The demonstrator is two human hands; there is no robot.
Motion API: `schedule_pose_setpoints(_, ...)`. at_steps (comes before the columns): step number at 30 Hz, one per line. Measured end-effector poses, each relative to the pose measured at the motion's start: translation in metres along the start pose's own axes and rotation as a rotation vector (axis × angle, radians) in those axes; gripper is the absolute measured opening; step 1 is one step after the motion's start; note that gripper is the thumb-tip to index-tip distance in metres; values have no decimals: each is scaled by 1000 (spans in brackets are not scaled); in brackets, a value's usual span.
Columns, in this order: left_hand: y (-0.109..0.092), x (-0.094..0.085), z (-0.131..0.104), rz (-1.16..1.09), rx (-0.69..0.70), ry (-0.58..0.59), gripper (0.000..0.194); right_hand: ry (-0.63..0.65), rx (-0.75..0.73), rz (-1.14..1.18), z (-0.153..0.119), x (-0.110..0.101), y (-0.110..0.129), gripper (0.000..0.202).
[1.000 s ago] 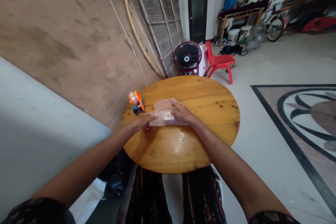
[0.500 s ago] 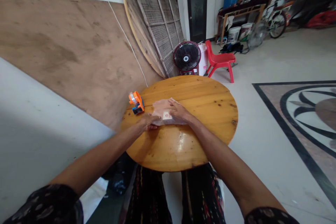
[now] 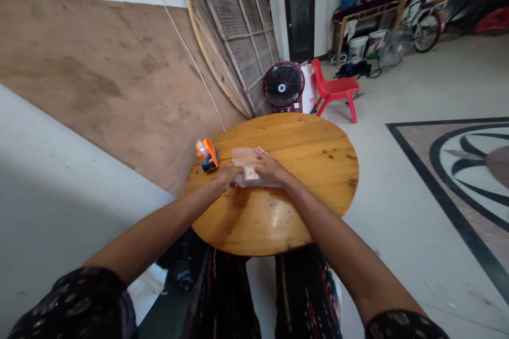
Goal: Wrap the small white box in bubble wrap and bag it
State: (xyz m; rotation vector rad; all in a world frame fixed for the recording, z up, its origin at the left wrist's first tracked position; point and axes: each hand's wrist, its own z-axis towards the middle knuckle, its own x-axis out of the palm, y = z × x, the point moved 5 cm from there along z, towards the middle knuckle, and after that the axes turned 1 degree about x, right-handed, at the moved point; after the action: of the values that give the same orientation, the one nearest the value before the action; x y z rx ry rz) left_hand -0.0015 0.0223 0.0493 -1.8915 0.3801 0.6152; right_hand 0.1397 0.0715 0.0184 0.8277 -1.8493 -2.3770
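A translucent, pinkish plastic wrapping sheet point(image 3: 243, 155) lies on the round wooden table point(image 3: 274, 225). On it rests a small white box point(image 3: 251, 173) with a reddish mark. My left hand point(image 3: 230, 175) is closed on the sheet's left edge, thumb toward the box; its lower fingers are partly hidden. From the right, my right hand point(image 3: 269, 166) lies over the sheet with fingers spread, its thumb beside the box. An orange and blue tape dispenser point(image 3: 207, 154) stands left of the sheet, apart from both hands.
Beyond the table's far edge stand a black fan point(image 3: 283, 85) and a red plastic chair point(image 3: 338, 87). A brown-panelled wall point(image 3: 119, 74) with a hanging white cord point(image 3: 191, 55) runs close on the left. My knees are under the near edge.
My left hand has moved slightly up and inward, its fingers now more tucked at the sheet's left edge. My right hand stays nearly in place, and the view has shifted a little.
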Motion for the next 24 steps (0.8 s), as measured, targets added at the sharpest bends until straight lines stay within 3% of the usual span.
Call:
schedule_pose_setpoints(2, -4, 1, -3, 13, -12, 2, 34, -3, -12, 6, 1, -1, 1, 83)
schedule_pose_setpoints(6, -13, 2, -6, 5, 40, -27, 5, -3, 10, -4, 1, -1, 0, 86)
schedule_pose_setpoints(11, -15, 6, -2, -37, 107, -11, 16, 38, 16, 5, 1, 1, 0, 87)
schedule_pose_setpoints(19, -18, 0, 1, -109, 120, 218, 2, 19, 55, -4, -2, 1, 2, 81)
schedule_pose_setpoints(24, -13, 0, 3, -53, 247, 291, 17, 18, 53, 12, 1, 3, -8, 80)
